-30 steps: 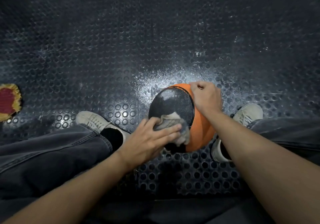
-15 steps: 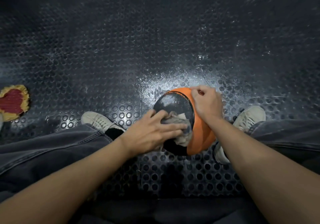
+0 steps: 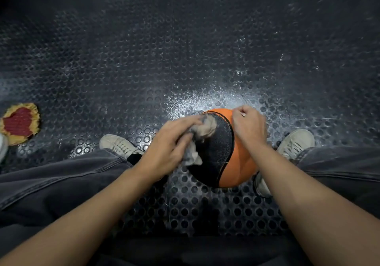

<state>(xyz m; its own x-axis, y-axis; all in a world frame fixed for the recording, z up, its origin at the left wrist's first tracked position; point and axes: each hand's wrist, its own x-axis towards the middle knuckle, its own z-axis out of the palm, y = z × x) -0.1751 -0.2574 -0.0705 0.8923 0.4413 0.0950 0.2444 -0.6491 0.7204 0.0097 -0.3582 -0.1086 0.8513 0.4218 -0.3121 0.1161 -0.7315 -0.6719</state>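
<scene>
1. Head view, centre-right of frame: the ball point(image 3: 232, 163), orange with a black panel, sat on the studded floor mat point(image 3: 144, 60) between the left shoe point(image 3: 119, 145) and the right shoe point(image 3: 294, 142).
2. Change: the left hand point(image 3: 166, 144) had moved up. A second before, it pressed the cloth point(image 3: 202, 129) on the lower middle of the black panel; now the cloth was at the panel's upper edge, near the top of the ball.
3. Left hand state: fingers curled round the crumpled grey cloth, grasping it and pushing it on the ball's surface. A loose tail of cloth hung below the fingers.
4. Right hand point(image 3: 248, 126): same spot as before, upper right of the ball on the orange side, fingers curled down over it, gripping to steady it. Hand and cloth were near each other at the top, not touching.
5. The ball itself hardly shifted between the shoes; no visible turn, the black panel faced the same way.
6. Meaning, as a guess: one upward wipe stroke across the black panel was about done. The orange side looked untouched by the cloth, so the ball would need turning.
7. Left edge of frame: a red and yellow rag point(image 3: 19, 122) lay on the mat, well apart, untouched.
</scene>
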